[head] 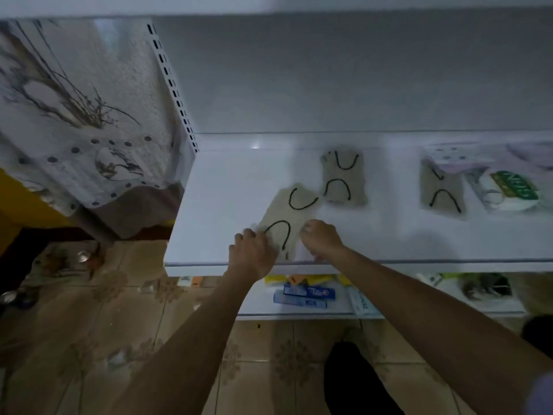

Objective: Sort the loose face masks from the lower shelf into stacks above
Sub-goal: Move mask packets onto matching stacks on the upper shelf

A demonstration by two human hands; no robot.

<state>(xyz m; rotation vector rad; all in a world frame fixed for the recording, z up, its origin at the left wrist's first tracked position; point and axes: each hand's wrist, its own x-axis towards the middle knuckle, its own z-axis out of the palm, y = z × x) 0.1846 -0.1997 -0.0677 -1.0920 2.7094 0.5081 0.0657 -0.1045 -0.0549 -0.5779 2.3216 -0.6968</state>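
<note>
Pinching near corners of a beige face mask (287,217) lying at the upper shelf (227,187) front edge: left hand (253,250), right hand (321,239), fingers curled. Looks soft, light, floppy; better gripped by edges than loops.

Dim room, white shelving unit, tiled floor.
Upper shelf (227,199) is glossy white, with a small light glare (255,146) at its rear edge; grey back panel (329,79) rises behind it; slotted upright (175,91) runs up the left side; lower shelf (299,314) sits beneath, set further back; pale curtain (74,115) with branch print and dark dots hangs at left; yellow surface (18,205) at the far left edge; floor (119,324) is beige-brown tile with floral motifs; light is low overall.
</note>
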